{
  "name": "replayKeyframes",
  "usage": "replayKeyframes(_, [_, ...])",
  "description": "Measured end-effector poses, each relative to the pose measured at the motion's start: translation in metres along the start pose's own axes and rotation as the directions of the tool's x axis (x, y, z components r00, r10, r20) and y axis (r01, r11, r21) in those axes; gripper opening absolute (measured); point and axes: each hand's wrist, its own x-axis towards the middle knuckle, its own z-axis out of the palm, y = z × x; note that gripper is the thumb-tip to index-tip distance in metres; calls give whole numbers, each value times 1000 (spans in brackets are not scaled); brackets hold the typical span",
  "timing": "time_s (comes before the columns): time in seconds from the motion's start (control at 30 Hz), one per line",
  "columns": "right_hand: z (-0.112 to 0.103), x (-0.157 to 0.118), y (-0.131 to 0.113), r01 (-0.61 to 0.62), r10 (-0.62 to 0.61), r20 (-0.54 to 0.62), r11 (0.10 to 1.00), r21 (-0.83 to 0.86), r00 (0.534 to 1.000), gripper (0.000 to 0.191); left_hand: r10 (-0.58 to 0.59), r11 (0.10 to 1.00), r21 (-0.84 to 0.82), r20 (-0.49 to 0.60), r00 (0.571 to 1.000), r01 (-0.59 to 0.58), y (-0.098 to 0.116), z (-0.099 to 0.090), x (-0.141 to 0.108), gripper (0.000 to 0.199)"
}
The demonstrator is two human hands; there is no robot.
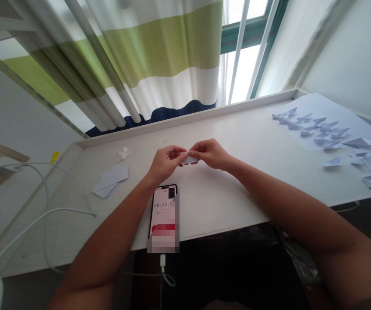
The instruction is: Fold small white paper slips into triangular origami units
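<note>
Between my two hands, above the middle of the white desk (217, 202), is a small piece of folded white paper (190, 159). My left hand (167, 161) pinches its left end between thumb and fingers. On the other end, the thumb and fingertips of my right hand (209, 154) are closed. The fingers cover much of the paper, so its exact folded shape cannot be made out. Folded paper boats (329, 125) stand in a group at the far right of the desk, several of them on a large white sheet (311, 103).
A phone (164, 206) showing a timer lies near the front edge, a cable (163, 260) plugged into it. Flat paper slips (114, 176) and a crumpled tissue (123, 153) are on the left. White cables (46, 206) loop across the left side. Behind the desk hangs a curtain (159, 47).
</note>
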Motion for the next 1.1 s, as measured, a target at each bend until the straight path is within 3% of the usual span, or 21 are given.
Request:
replayKeyframes(0.13, [3, -1, -2, 42, -39, 48, 997, -72, 998, 34, 1, 1000, 23, 61, 998, -3, 3, -1, 0, 37])
replayKeyframes(0.47, [1, 0, -2, 2, -5, -10, 956, -293, 1000, 24, 138, 967, 218, -21, 990, -130, 3, 0, -2, 25])
replayKeyframes(0.7, [1, 0, 0, 62, -57, 27, 953, -296, 998, 22, -8, 991, 132, 96, 995, -5, 1, 0, -1, 35])
replayKeyframes(0.8, [1, -1, -2, 39, -24, 56, 955, -292, 998, 22, 12, 988, 154, 127, 992, -31, 1, -2, -2, 35])
replayKeyframes(0.9, [2, -2, -5, 30, -18, 38, 943, -333, 999, 22, 67, 974, 211, 88, 994, -85, 3, -1, -4, 31])
replayKeyframes(1.0, [2, -1, -7, 46, -51, -12, 962, -270, 999, 28, 114, 969, 221, 7, 993, -113, 6, 3, -4, 31])
replayKeyframes(1.1, [0, 1, -6, 65, -67, -53, 997, -42, 996, 38, 114, 985, 137, -68, 991, -104, 8, 4, -3, 36])
